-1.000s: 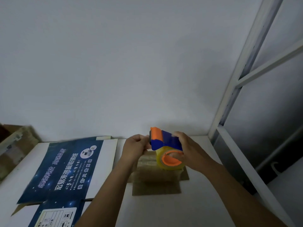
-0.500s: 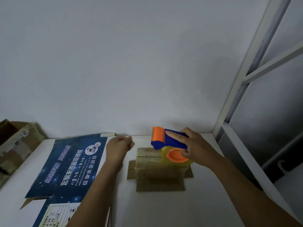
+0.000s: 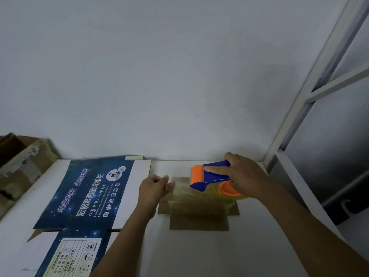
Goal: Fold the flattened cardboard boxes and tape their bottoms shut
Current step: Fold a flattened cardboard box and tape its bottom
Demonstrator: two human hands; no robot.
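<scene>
A flattened box (image 3: 87, 194) printed in blue and white lies on the left of the white table (image 3: 199, 252). My right hand (image 3: 245, 178) grips a blue and orange tape dispenser (image 3: 209, 177) holding a roll of clear tape, above a small brown cardboard piece (image 3: 199, 218) covered in tape strips. My left hand (image 3: 154, 188) is just left of the dispenser's orange roller. Its thumb and fingers appear to pinch the free end of a clear tape strip (image 3: 181, 189) stretched from the dispenser.
An open brown carton (image 3: 22, 162) stands off the table's far left corner. A white metal rack frame (image 3: 311, 92) rises along the right side. A plain wall closes the back edge of the table.
My left hand has drawn away leftward from the dispenser's roller. My right hand has carried the dispenser a little to the right and tilted it flatter.
</scene>
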